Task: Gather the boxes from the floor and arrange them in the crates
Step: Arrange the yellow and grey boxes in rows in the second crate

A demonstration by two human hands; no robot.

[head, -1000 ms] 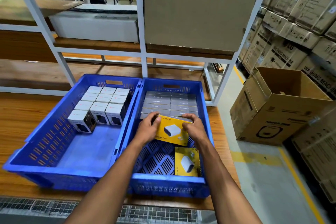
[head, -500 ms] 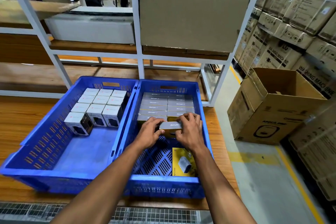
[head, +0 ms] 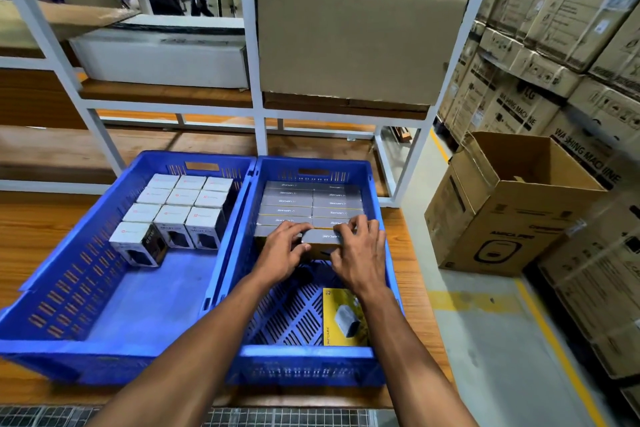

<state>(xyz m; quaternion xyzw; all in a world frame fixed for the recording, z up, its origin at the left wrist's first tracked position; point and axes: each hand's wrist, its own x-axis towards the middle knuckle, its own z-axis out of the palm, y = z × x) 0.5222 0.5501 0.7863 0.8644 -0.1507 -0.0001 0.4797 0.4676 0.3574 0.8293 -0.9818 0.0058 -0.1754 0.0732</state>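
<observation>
Head view looks down past stacked brown cartons [head: 540, 55] along the right wall, several printed "WASHING MACHINE" with an LG mark. Ahead stands a white metal rack [head: 254, 73] with a big plain cardboard box [head: 353, 42] on its shelf and a long white box [head: 162, 59] beside it. On the floor to the right sits an open carton [head: 512, 211] with a cooker outline drawn on its front; its print is too blurred to read.

Two blue crates rest side by side on the wooden bench [head: 24, 236]. The left crate [head: 69, 288] holds rows of upright white boxes [head: 180, 208] packed at its far end, their small red logos illegible. The right crate [head: 311, 360] holds grey-topped boxes [head: 311, 201] standing on edge in two columns at the far end, each marked "LAPCARE".

Both hands meet at the nearest row. The left hand [head: 282, 253] and right hand [head: 360, 256] grasp one Lapcare box [head: 320, 238] between curled fingers and thumbs, standing it on edge against the packed rows. A yellow Lapcare box [head: 341, 319] lies flat on the crate floor near the right forearm.
</observation>
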